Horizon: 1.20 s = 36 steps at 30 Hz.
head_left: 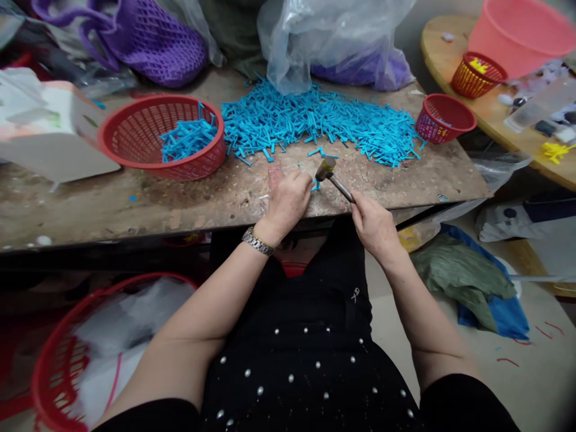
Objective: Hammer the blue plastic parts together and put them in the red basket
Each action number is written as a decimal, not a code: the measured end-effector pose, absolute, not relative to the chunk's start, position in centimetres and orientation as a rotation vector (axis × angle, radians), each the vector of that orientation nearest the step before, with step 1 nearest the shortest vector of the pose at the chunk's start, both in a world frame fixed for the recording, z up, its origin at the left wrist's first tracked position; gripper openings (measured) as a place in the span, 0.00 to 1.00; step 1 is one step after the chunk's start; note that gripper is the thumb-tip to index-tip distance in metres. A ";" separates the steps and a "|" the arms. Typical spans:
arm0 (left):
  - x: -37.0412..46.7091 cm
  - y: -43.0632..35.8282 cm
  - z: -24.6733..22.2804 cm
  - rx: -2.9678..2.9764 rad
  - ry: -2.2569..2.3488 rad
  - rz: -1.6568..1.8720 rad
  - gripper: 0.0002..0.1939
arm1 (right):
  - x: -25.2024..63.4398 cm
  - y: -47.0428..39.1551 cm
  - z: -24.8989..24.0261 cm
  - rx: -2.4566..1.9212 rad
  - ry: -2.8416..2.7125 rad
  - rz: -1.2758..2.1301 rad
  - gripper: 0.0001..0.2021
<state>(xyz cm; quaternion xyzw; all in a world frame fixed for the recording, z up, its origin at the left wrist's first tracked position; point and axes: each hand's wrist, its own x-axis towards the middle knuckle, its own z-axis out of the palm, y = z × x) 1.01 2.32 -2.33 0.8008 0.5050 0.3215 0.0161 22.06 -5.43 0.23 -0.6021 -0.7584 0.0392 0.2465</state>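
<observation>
My right hand [374,227] is wrapped round the handle of a small hammer [341,187]. The hammer's head is over a blue plastic piece [317,185] near the table's front edge; I cannot tell whether they touch. At that same piece, my left hand [290,201] has its fingers pinched together, wearing a metal watch at the wrist. A large heap of thin blue plastic pieces [310,120] spreads over the table behind both hands. More of these blue pieces [188,141] lie in a red oval basket [117,135] to the left.
A small red basket [445,123] stands at the table's right end. White tissue box [63,129] and purple mesh bag [162,51] are at left. Clear plastic bags [333,42] crowd the back. A round wooden table [438,54] bears a pink bucket [517,36].
</observation>
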 end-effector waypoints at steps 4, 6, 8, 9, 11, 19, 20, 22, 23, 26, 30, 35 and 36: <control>0.6 2.0 -2.5 2.485 1.537 1.015 0.10 | 22.1 -5.4 0.2 -1.664 -2.077 0.095 0.21; 0.5 1.9 -2.4 2.505 1.542 0.966 0.11 | 22.2 -5.5 0.5 -1.649 -2.085 0.104 0.21; 0.6 1.8 -2.2 2.511 1.551 0.928 0.11 | 22.3 -5.6 1.1 -1.610 -2.079 0.101 0.21; 0.6 1.8 -2.2 2.504 1.555 0.922 0.11 | 22.3 -5.7 1.5 -1.586 -2.068 0.097 0.21; 0.6 1.8 -2.1 2.491 1.549 0.928 0.11 | 22.3 -6.2 2.6 -1.533 -2.033 0.079 0.22; 0.6 2.0 -2.3 2.467 1.499 0.955 0.10 | 21.5 -7.3 2.9 -1.511 -1.934 -0.039 0.26; 0.6 2.0 -2.4 2.464 1.500 0.961 0.10 | 21.4 -7.1 2.3 -1.556 -1.982 -0.007 0.25; 0.7 2.1 -2.5 2.453 1.504 0.982 0.10 | 21.3 -6.6 1.4 -1.662 -2.070 0.066 0.24; 0.7 2.0 -2.5 2.449 1.505 0.993 0.10 | 21.3 -6.4 1.2 -1.697 -2.091 0.085 0.24; 0.6 1.9 -2.5 2.461 1.505 1.003 0.11 | 21.4 -6.1 1.5 -1.684 -2.066 0.058 0.23; 0.4 1.7 -2.2 2.492 1.502 0.960 0.11 | 21.7 -6.6 2.8 -1.564 -1.977 -0.011 0.25; 0.6 1.9 -2.3 2.465 1.494 0.995 0.11 | 21.5 -6.8 2.2 -1.585 -1.989 -0.018 0.25; 0.7 1.9 -2.3 2.459 1.495 1.007 0.11 | 21.5 -6.6 1.9 -1.628 -2.021 0.001 0.24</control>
